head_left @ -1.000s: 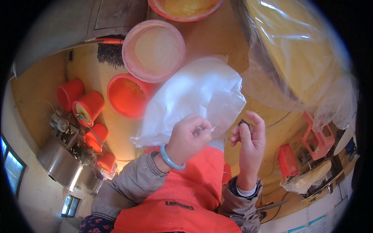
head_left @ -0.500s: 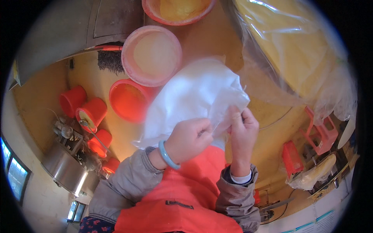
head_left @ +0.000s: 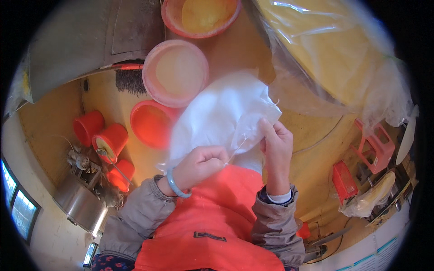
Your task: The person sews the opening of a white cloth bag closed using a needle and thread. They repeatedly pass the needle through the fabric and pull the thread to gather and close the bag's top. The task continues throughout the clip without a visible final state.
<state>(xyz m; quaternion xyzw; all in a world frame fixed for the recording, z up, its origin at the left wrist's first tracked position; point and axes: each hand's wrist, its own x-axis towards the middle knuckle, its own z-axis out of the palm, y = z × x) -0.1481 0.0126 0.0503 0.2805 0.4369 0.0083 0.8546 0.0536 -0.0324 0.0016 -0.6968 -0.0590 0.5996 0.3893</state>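
A white sack [head_left: 212,108] stands right in front of me, its top edge folded toward my red apron. My right hand [head_left: 276,151] pinches the sack's edge near its right corner between thumb and fingers. To the left, my left hand [head_left: 201,168], with a pale blue bangle at the wrist, is closed in a fist. A thin pale thread [head_left: 237,150] runs taut from this fist up to the sack's edge. Loose thread ends stick out at the corner. What the sack holds is hidden.
Beyond the sack stand a pink tub [head_left: 176,74] of pale powder, a red tub [head_left: 201,20] with yellowish contents and a red bucket [head_left: 151,124]. Plastic sheeting [head_left: 325,54] covers something yellow at far right. Steel machine [head_left: 81,198] left; red stool [head_left: 374,147] right.
My left hand has drawn left and a little toward me, and the thread between it and the sack now shows stretched. My right hand keeps its pinch on the edge, shifted slightly left.
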